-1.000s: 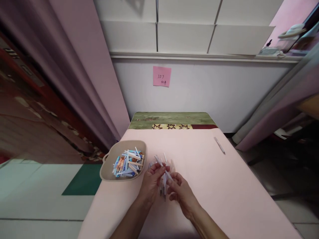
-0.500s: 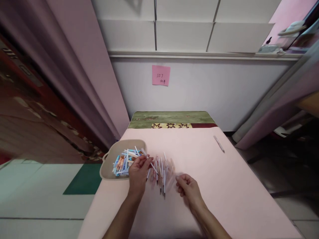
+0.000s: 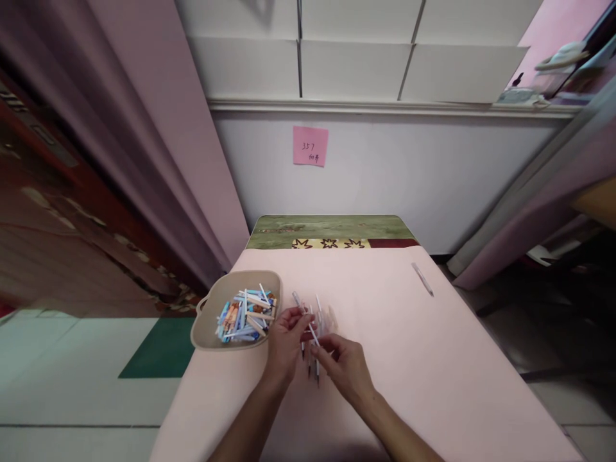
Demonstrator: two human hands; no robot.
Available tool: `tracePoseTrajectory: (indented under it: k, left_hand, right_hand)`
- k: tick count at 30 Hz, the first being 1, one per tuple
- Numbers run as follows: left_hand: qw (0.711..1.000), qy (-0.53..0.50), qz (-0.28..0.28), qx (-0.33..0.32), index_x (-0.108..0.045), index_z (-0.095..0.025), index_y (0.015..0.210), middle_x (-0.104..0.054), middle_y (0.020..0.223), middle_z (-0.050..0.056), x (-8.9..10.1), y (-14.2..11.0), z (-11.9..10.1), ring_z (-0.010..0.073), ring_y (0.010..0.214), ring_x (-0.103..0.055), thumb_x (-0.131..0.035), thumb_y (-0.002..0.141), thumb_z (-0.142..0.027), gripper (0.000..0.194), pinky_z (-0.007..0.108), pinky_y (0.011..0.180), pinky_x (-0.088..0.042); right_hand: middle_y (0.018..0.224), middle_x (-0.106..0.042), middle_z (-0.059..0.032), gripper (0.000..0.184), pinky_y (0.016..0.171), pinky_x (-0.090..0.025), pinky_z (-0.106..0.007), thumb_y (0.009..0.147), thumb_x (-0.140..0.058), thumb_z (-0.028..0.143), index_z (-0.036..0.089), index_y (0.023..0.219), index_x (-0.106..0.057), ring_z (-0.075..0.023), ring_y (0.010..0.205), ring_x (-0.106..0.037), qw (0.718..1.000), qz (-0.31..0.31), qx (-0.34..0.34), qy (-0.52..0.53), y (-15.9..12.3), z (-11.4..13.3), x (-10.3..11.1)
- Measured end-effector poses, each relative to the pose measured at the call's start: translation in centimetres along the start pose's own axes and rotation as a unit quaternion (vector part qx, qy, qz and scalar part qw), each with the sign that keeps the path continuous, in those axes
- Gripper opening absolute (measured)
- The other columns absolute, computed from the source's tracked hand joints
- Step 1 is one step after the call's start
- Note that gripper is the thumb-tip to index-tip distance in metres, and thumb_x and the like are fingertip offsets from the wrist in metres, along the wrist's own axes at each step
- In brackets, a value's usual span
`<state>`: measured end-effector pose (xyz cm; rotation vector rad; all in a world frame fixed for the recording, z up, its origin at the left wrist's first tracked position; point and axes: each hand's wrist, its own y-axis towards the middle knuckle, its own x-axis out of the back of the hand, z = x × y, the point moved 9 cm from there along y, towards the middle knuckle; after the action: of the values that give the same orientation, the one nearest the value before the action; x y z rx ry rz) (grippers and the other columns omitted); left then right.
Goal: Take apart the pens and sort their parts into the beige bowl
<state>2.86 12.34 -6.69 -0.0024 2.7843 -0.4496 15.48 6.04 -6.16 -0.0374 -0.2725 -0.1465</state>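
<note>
Over the table's middle, my left hand (image 3: 285, 343) is closed in a pinch on a thin white pen refill (image 3: 313, 333) that slants down to the right. A clear tube-like piece (image 3: 297, 299) sticks out above its fingers. My right hand (image 3: 344, 366) meets it from the right, thumb and fingers closed at the refill's lower end; whether it holds another small part is hidden. Beneath both hands lies a pile of white refills with dark tips (image 3: 317, 372) and clear pen parts (image 3: 331, 317), partly covered by the fingers.
Left of the hands stands a beige basket (image 3: 205, 330) holding many blue, white and orange pen pieces. One clear pen barrel (image 3: 422, 279) lies apart at the right on the pink table cover (image 3: 409, 385). A white wall with a pink note (image 3: 310, 146) rises behind.
My left hand has moved right, away from the basket's edge, with the refill. My right hand has come left, and the hands now meet at the refill.
</note>
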Motion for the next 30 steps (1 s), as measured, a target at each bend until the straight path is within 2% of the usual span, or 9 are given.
tracePoseTrajectory:
  k: [4,8,12,14,17,19,24,27,30]
  left_hand:
    - [0.996,0.065,-0.002,-0.065,-0.063,-0.016,0.081,-0.070,0.072,0.004,0.6,-0.3,-1.7,0.0168,0.064,-0.064,-0.075,0.062,-0.035,0.029,0.028,0.062,-0.051]
    - [0.942,0.286,-0.050,-0.168,-0.063,-0.020,0.098,-0.070,0.074,0.002,2.7,-1.1,-4.4,0.0196,0.068,-0.064,-0.068,0.069,-0.033,0.032,0.030,0.066,-0.047]
    - [0.908,0.375,-0.033,-0.181,-0.064,-0.022,0.102,-0.067,0.066,0.002,2.7,-2.1,-3.1,0.0220,0.060,-0.062,-0.066,0.069,-0.027,0.034,0.029,0.062,-0.041]
    - [0.899,0.400,-0.019,-0.177,-0.066,-0.023,0.098,-0.066,0.065,0.003,2.3,-2.5,-1.9,0.0225,0.058,-0.060,-0.067,0.068,-0.027,0.030,0.028,0.059,-0.038]
    - [0.879,0.449,0.001,-0.161,-0.066,-0.025,0.097,-0.065,0.062,0.003,2.1,-2.8,-0.7,0.0232,0.057,-0.060,-0.067,0.068,-0.031,0.030,0.027,0.057,-0.034]
    - [0.870,0.466,0.007,-0.163,-0.066,-0.025,0.099,-0.067,0.063,0.004,2.2,-2.9,-0.7,0.0238,0.058,-0.060,-0.067,0.069,-0.035,0.032,0.027,0.057,-0.034]
    - [0.857,0.486,0.025,-0.171,-0.069,-0.025,0.090,-0.067,0.061,0.002,2.1,-3.3,-1.4,0.0221,0.058,-0.060,-0.064,0.072,-0.040,0.023,0.027,0.058,-0.035]
    - [0.849,0.498,0.050,-0.168,-0.068,-0.025,0.085,-0.067,0.060,0.001,1.2,-3.8,-1.4,0.0210,0.058,-0.060,-0.060,0.076,-0.040,0.019,0.026,0.058,-0.035]
    - [0.857,0.480,0.077,-0.168,-0.068,-0.025,0.085,-0.066,0.059,0.000,0.0,-4.3,-1.5,0.0200,0.057,-0.060,-0.060,0.078,-0.039,0.018,0.026,0.056,-0.036]
  right_hand:
    - [0.055,-0.057,0.0007,0.030,0.048,-0.029,-0.023,0.081,-0.058,0.045,0.020,0.067,-0.067,-0.0120,0.049,-0.046,1.000,0.003,-0.009,-0.014,-0.7,-1.4,-0.1]
    - [0.052,-0.056,0.0004,0.029,0.048,-0.030,-0.023,0.078,-0.061,0.045,0.020,0.063,-0.067,-0.0129,0.049,-0.047,0.998,-0.028,-0.033,-0.041,-1.0,-3.2,1.2]
    - [0.066,-0.066,-0.0025,0.030,0.051,-0.038,-0.026,0.079,-0.060,0.046,0.022,0.092,-0.072,-0.0145,0.050,-0.053,0.999,-0.018,-0.014,-0.044,-0.2,-3.1,0.9]
    - [0.081,-0.070,-0.0050,0.035,0.057,-0.044,-0.028,0.080,-0.058,0.048,0.022,0.100,-0.071,-0.0154,0.055,-0.056,0.997,-0.048,0.011,-0.065,0.8,-2.9,2.2]
    - [0.088,-0.071,-0.0066,0.037,0.067,-0.047,-0.029,0.084,-0.052,0.050,0.021,0.098,-0.070,-0.0181,0.068,-0.061,0.982,-0.136,0.021,-0.132,3.3,-3.6,7.9]
    - [0.089,-0.070,-0.0053,0.037,0.073,-0.046,-0.028,0.084,-0.049,0.049,0.022,0.099,-0.068,-0.0178,0.074,-0.062,0.944,-0.218,-0.042,-0.246,5.1,-5.1,14.2]
    - [0.108,-0.062,-0.0207,0.040,0.084,-0.041,-0.042,0.082,-0.051,0.038,0.011,0.109,-0.062,-0.0303,0.098,-0.059,0.875,-0.336,-0.172,-0.303,8.0,-9.0,29.0]
    - [0.107,-0.062,-0.0259,0.035,0.082,-0.041,-0.046,0.072,-0.063,0.033,0.009,0.096,-0.066,-0.0366,0.101,-0.058,0.864,-0.346,-0.213,-0.297,8.9,-10.8,32.4]
    - [0.089,-0.067,-0.0247,0.020,0.077,-0.043,-0.046,0.064,-0.069,0.026,0.009,0.076,-0.068,-0.0385,0.094,-0.061,0.871,-0.348,-0.219,-0.269,9.3,-11.9,32.0]
